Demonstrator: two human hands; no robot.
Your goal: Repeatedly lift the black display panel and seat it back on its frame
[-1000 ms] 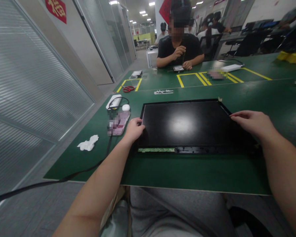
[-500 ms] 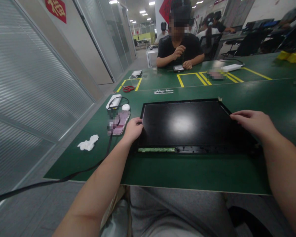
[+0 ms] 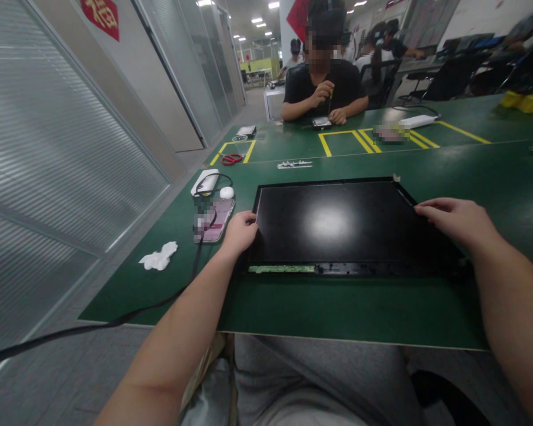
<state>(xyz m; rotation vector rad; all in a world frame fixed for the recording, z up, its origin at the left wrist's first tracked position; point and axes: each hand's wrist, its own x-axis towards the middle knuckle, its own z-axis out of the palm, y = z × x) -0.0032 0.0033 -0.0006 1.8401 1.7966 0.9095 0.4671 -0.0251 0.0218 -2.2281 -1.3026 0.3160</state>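
A black laptop screen panel (image 3: 293,225) in a dark frame lies face up on the green table (image 3: 337,307), a bright reflection at its middle. Along its near edge runs a narrow green circuit board (image 3: 282,269). My left hand (image 3: 241,232) grips the panel's left edge between thumb and fingers. At the right edge, my right hand (image 3: 455,219) pinches the frame with thumb and fingertips. Some fingertips of both hands are hidden at the rim. A small light tab (image 3: 396,177) sticks up at the far right corner.
Left of the panel are a phone (image 3: 222,220), a white power bank (image 3: 205,183), a white earbud case (image 3: 226,193), crumpled tissue (image 3: 160,257) and a black cable (image 3: 151,306). Beyond lie red scissors (image 3: 231,159) and white strips (image 3: 295,165). Opposite, a person (image 3: 326,89) holds a thin tool over a small device.
Both my hands and the panel stay in place. The person opposite has shifted the thin tool slightly in the fingers.
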